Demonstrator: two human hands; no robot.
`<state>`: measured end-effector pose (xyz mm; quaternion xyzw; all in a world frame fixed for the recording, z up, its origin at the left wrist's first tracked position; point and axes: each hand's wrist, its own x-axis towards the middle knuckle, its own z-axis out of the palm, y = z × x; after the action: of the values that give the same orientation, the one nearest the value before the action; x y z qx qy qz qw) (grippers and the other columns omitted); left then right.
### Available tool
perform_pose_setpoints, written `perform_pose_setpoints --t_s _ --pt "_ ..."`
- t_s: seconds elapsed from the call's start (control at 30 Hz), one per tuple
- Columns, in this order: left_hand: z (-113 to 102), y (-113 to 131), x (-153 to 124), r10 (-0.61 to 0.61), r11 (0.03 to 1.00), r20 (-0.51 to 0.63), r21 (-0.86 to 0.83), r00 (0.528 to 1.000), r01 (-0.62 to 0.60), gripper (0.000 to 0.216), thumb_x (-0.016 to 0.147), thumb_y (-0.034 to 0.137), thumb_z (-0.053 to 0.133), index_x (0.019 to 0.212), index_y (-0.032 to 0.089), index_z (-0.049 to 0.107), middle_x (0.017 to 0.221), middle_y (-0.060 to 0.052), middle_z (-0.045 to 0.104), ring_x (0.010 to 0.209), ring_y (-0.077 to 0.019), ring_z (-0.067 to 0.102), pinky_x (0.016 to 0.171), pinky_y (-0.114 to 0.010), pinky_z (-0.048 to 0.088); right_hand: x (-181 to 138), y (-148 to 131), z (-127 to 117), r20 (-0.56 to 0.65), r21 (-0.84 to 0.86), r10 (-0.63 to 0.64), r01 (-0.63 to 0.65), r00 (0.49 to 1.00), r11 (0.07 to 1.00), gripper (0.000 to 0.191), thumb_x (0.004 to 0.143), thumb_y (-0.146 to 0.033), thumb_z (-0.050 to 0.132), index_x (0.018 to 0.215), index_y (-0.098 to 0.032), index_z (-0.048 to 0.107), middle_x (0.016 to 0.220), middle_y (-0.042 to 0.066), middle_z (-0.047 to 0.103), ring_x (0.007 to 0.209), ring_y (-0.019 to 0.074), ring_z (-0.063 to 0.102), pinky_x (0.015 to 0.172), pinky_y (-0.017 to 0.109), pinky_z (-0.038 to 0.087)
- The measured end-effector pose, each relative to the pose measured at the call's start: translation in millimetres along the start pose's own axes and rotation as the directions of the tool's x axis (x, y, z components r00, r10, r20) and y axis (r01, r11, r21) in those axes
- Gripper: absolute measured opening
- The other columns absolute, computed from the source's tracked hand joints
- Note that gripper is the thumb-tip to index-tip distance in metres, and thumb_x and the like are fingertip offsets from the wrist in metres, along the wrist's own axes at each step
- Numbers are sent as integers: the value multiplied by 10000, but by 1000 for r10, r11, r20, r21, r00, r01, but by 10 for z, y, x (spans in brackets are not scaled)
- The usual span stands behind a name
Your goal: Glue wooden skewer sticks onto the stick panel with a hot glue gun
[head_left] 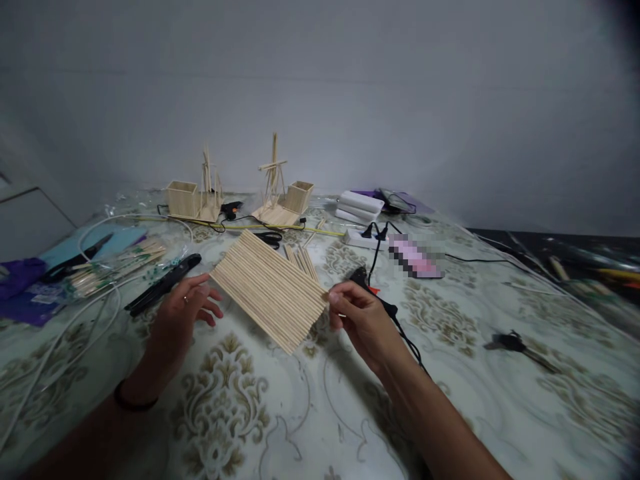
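A flat panel of thin wooden sticks (270, 290), laid side by side, is held tilted above the patterned tablecloth. My right hand (357, 317) pinches its right corner between thumb and fingertips. Close to the panel's left corner is my left hand (185, 313), fingers apart and holding nothing; whether a fingertip touches the edge I cannot tell. Several loose sticks (303, 261) lie just behind the panel. Partly hidden behind my right hand is a black glue gun (359, 277) with a cord.
Two stick models with boxes (183, 199) (300, 197) stand at the back. A black long-handled tool (165, 287), scissors (270, 238) and bagged sticks (115, 267) lie left of centre. Right of centre are a power strip (360, 239), cords and a pink blurred-out object (415, 258).
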<state>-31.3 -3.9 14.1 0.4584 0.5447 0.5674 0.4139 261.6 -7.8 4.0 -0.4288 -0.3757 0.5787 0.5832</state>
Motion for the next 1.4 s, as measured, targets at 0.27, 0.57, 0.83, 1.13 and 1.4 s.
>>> perform_pose_setpoints --t_s 0.27,0.57,0.83,1.13,1.4 --pt "-10 -18 -9 -30 999 25 -19 999 30 470 773 454 743 1135 155 711 747 -14 764 551 -178 666 506 -291 514 -1 -28 -13 -50 29 31 -30 998 999 457 527 -490 1056 753 -210 774 537 -34 679 422 96 581 451 209 467" --pt "-42 -40 4 -64 996 -3 -69 998 63 489 799 533 734 1123 168 755 776 -11 740 632 -191 665 525 -290 515 11 -26 -17 -2 118 -31 31 1000 993 403 561 -433 1066 819 -236 828 741 -6 761 661 139 705 632 254 614" --pt "-42 -57 -4 -63 998 -28 -29 998 62 450 802 526 746 1114 204 787 830 -33 763 787 -251 723 601 -303 544 18 8 -40 135 93 79 -92 988 991 459 597 -510 1041 883 -207 848 681 -14 604 622 119 510 545 252 524" --pt "-67 -77 23 8 998 3 -70 1000 -7 407 896 465 665 1188 196 755 766 7 651 584 -151 583 487 -262 494 -11 53 -66 126 87 -103 92 987 992 382 572 -490 1055 858 -295 894 851 12 648 764 161 523 672 310 443" --pt "-110 -118 25 9 999 37 -35 999 -7 386 923 473 658 1145 199 815 701 26 592 560 -131 539 540 -263 506 -25 46 -80 136 70 -79 70 987 995 390 659 -577 993 946 -340 878 905 20 634 847 205 529 784 357 440"
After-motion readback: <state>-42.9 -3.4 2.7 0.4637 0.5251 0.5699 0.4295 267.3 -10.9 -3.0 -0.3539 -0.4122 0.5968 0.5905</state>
